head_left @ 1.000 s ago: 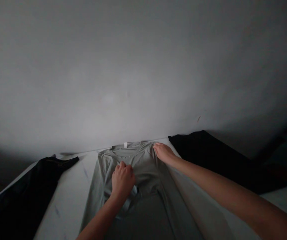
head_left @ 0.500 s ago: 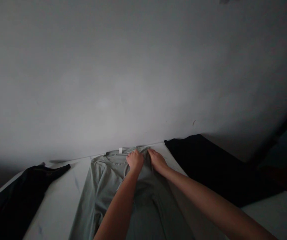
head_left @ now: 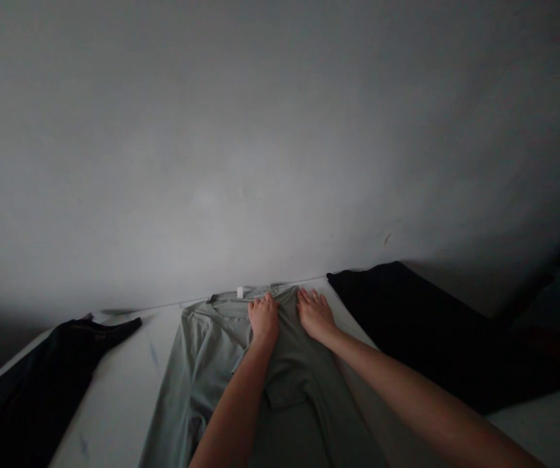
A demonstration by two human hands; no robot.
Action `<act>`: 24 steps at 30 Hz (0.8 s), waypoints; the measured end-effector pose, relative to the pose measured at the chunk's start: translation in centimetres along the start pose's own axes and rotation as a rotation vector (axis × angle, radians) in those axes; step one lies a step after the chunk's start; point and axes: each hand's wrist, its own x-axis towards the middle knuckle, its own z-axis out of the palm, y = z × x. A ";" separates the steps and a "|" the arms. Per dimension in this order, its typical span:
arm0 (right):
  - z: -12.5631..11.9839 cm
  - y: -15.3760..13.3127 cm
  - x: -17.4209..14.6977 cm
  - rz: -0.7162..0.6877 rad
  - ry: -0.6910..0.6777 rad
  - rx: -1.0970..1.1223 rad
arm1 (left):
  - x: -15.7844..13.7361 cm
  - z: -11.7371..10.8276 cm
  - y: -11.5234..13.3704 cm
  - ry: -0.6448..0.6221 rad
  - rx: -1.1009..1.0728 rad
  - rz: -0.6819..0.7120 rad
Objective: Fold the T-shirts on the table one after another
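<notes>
Left hand (head_left: 263, 318) shifted up one grey shirt (head_left: 221, 328), grip unclear, right hand (head_left: 315, 314) spread, two black garments (head_left: 421, 338) flanking

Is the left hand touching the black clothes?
No, the left hand is on the gray-green shirt, near its white tag.

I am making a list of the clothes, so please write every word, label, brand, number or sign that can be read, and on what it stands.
No text can be read.
White tag on the grey-green shirt: too small to make out any print.
Dark garment on the left, black garment on the right: no readable text.
</notes>
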 end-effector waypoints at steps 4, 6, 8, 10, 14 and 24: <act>0.3 -0.8 0.3 -0.083 0.016 0.021 | -0.1 0.1 0.0 0.008 -0.001 0.013; 0.8 -0.9 0.5 -0.090 0.015 0.042 | -0.1 0.1 0.0 0.012 -0.001 0.013; 1.3 -0.7 1.0 -0.084 0.027 0.052 | -0.2 0.2 0.0 0.019 -0.003 0.012; 1.4 -0.4 1.7 -0.089 0.063 0.056 | -0.2 0.2 0.0 0.027 -0.006 0.014; -0.1 0.7 3.8 -0.155 0.169 0.053 | -0.2 0.2 0.1 0.038 -0.014 0.024; -3.4 2.5 8.0 -0.371 0.001 -0.098 | -0.2 0.9 -0.1 0.073 -0.019 0.029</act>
